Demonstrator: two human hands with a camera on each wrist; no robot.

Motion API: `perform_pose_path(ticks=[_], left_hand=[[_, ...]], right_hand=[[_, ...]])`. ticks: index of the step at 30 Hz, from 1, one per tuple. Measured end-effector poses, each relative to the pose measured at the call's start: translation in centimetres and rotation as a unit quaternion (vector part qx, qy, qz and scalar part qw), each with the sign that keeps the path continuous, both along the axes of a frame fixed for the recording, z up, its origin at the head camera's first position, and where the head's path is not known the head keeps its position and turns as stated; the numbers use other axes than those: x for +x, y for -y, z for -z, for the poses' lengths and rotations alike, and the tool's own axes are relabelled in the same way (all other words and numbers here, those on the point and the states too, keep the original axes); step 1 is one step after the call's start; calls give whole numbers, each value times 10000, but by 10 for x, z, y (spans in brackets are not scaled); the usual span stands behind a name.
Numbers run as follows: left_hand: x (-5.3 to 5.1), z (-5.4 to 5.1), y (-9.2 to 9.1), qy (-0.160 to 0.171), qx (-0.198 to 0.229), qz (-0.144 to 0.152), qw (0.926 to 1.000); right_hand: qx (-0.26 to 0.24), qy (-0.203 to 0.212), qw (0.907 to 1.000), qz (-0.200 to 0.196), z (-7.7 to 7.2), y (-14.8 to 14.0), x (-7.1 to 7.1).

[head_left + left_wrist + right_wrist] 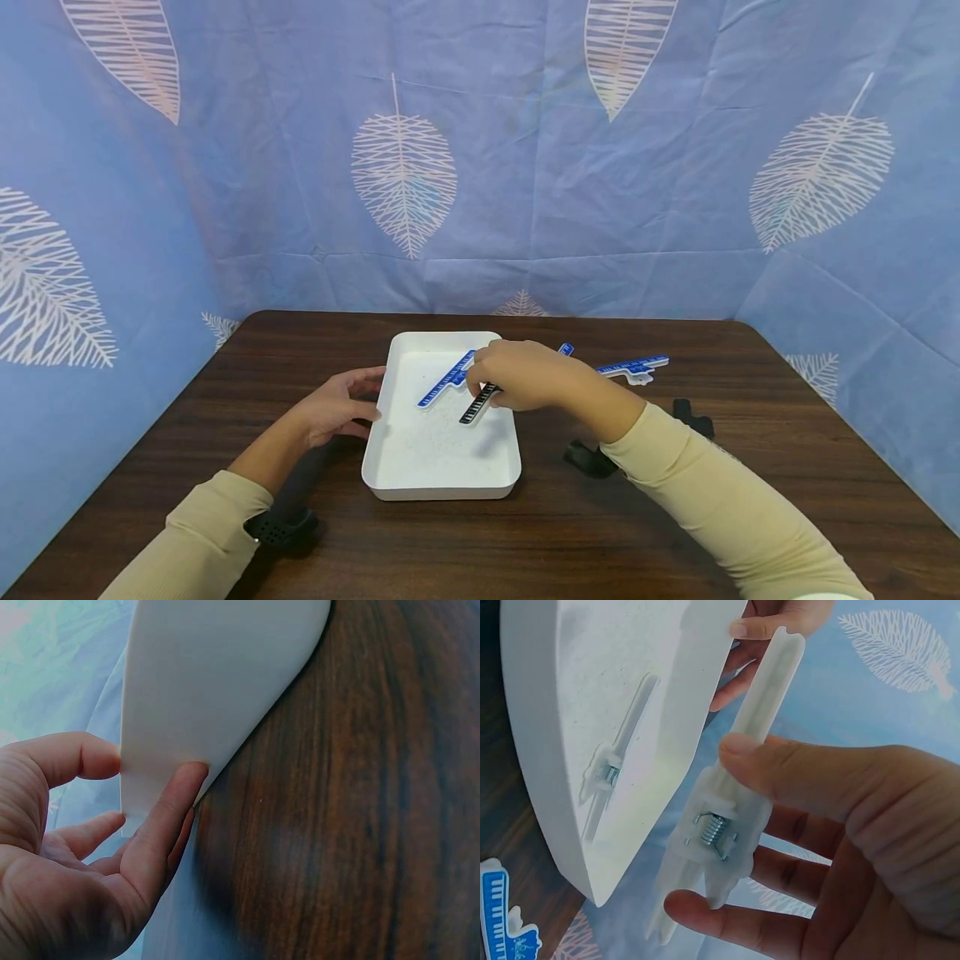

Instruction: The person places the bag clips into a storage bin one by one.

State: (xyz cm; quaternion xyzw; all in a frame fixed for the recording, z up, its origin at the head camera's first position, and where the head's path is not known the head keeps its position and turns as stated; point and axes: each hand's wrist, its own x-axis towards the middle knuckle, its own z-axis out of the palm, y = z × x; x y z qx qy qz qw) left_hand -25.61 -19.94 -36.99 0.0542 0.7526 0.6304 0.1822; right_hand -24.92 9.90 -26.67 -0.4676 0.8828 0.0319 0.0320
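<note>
Table (600, 533) wood-grained; blue leaf-print cloth (510, 167) behind; right grip (528, 373) pinching black clip (474, 408), left grip (337, 407) spread against tray (435, 462).

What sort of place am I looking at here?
Probably a makeshift indoor filming or work station: a dark wood-grain table, blue leaf-print cloth hung behind and beside it, and a white tray for small work.

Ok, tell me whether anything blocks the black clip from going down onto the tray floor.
In the head view, nothing visible does: below the black clip, held in the right hand, the white tray shows open floor. The blue clip in it lies to the left.
</note>
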Motion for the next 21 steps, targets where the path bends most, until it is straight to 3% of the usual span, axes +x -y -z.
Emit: perform_pose_path(ticks=[14,21], left_hand=[[1,3,-1,2,47,-47,10000],[2,3,-2,-12,32,-43,10000]], right_hand=[[119,265,9996,7,8,22,-9],[259,691,9972,111,17,30,-18]])
